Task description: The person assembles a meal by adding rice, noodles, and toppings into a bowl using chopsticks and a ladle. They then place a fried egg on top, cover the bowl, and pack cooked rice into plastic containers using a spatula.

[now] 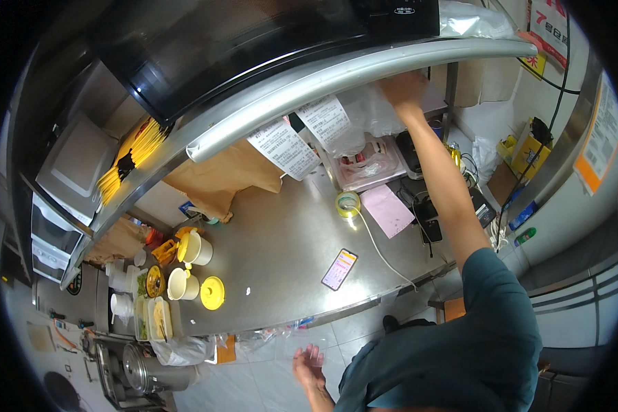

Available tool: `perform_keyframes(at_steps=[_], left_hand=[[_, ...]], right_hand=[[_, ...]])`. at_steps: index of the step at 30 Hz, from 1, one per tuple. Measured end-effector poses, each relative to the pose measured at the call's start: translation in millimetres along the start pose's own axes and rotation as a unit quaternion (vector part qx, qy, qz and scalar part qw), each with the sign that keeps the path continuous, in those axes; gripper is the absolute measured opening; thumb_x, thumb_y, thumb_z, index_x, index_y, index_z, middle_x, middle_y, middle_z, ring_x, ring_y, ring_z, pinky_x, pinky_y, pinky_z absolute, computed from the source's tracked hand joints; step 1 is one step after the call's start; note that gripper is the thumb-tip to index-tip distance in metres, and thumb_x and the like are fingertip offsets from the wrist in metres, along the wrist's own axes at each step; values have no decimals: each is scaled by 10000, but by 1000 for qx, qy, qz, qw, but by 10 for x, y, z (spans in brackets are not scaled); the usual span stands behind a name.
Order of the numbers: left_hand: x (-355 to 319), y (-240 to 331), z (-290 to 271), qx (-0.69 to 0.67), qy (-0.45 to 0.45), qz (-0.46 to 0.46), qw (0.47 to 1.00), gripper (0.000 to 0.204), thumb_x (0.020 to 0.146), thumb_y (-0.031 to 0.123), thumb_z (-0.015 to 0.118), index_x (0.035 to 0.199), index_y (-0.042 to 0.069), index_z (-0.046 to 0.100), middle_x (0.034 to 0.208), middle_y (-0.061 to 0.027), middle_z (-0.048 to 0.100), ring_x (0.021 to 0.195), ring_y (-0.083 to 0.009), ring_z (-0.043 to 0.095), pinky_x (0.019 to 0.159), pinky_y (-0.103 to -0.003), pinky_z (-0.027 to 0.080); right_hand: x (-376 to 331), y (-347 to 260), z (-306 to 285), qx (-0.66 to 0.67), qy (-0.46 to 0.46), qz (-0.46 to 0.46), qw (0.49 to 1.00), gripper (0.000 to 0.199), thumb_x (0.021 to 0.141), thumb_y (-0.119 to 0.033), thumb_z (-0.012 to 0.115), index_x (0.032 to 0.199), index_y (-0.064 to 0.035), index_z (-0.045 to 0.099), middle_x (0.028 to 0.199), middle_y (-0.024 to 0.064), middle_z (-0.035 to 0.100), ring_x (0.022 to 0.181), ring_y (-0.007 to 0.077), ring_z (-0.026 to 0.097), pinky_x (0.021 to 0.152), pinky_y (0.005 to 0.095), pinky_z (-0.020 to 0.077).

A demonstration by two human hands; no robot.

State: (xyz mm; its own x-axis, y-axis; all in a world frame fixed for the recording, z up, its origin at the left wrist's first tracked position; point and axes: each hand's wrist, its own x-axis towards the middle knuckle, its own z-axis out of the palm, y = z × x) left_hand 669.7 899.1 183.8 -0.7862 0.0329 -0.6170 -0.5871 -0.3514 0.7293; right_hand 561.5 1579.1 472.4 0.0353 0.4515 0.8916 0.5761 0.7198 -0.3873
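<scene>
Right hand (pixel 404 89) reaches up beneath the steel shelf (pixel 364 69) into the clear plastic bags (pixel 364 117) hanging above the desk (pixel 281 254), finger closure not discernible; left hand (pixel 309 364) hangs low, fingers apart, so pulling one bag straight down would likely avoid tearing.

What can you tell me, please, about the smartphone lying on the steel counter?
The smartphone is a slim dark-framed rectangle lying flat, face up, on the stainless steel counter near its front edge. Its screen is lit, showing orange and pink-white areas. It sits tilted diagonally. A white cable runs close beside it; whether it is plugged in cannot be told. Neither hand touches it.
</scene>
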Motion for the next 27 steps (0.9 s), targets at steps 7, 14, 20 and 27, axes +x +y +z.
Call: perform_keyframes(at_steps=[7,14,20,27], left_hand=[[108,119,521,12,-144,-17,989,435,996,315,560,1364,89,502,1388,-128,565,1223,-295,558,973,-490,458],[254,231,474,-51,-271,27,961,568,1048,369,441,1536,109,311,1566,-145,372,1351,-328,459,1069,-510,423],[179,631,-783,-143,-252,99,952,750,964,405,541,1606,266,181,1584,-139,331,1363,-377,428,1084,-549,412],[72,1579,-2821,-49,-194,147,969,737,981,484,367,1519,-17,319,1521,-212,415,1410,-368,393,1173,-486,298]], right_hand=[[-2166,-202,-1600,511,-107,291,802,231,985,-159,583,1138,5,639,1048,65,665,960,145,617,832,279,503],[-4605,-1897,-3136,480,-557,630,249,420,1014,-319,459,1295,-52,621,1170,88,702,1072,182,660,859,356,546],[-5223,-2764,-3422,457,-740,447,210,522,1049,-380,323,1386,-39,530,1315,100,628,1179,224,617,925,430,531],[-6546,-4675,-4028,410,-714,567,-27,753,946,-696,342,1296,-77,592,1130,101,661,951,203,614,797,344,489]])
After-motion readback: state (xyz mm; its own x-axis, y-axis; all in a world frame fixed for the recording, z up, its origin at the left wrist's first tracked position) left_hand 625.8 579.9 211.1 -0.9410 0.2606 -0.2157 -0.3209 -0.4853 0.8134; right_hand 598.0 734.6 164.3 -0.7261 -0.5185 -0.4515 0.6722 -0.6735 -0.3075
